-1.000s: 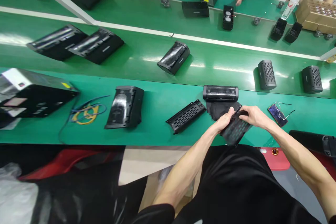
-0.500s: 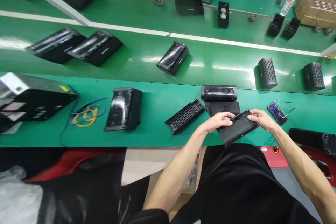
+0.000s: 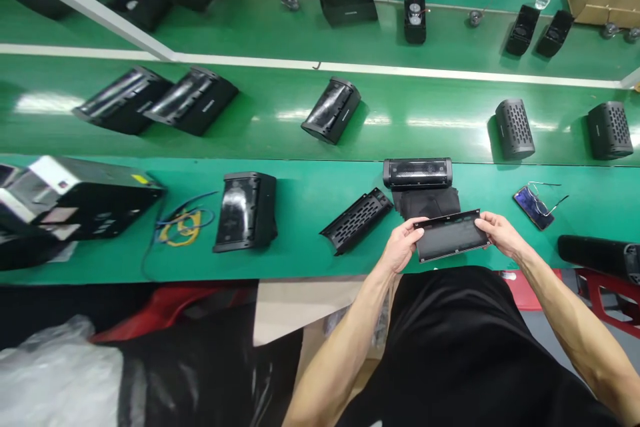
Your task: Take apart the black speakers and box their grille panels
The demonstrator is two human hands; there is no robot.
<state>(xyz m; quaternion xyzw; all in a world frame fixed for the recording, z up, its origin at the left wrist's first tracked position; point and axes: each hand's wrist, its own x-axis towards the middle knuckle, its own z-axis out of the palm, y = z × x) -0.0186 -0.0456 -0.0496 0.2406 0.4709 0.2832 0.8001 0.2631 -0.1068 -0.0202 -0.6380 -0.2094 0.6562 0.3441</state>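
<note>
Turned straighter, matte black rectangular panel (image 3: 450,238), left hand (image 3: 400,246), right hand (image 3: 501,233) pinching its ends

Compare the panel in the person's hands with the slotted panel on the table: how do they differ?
The held panel is gripped at its ends by the left hand and right hand; the slotted panel lies on the table.
The held panel's visible face is plain and dark; the slotted panel shows rows of slots.
The slotted panel slants more steeply in view than the held panel.
Both are black and elongated.
</note>
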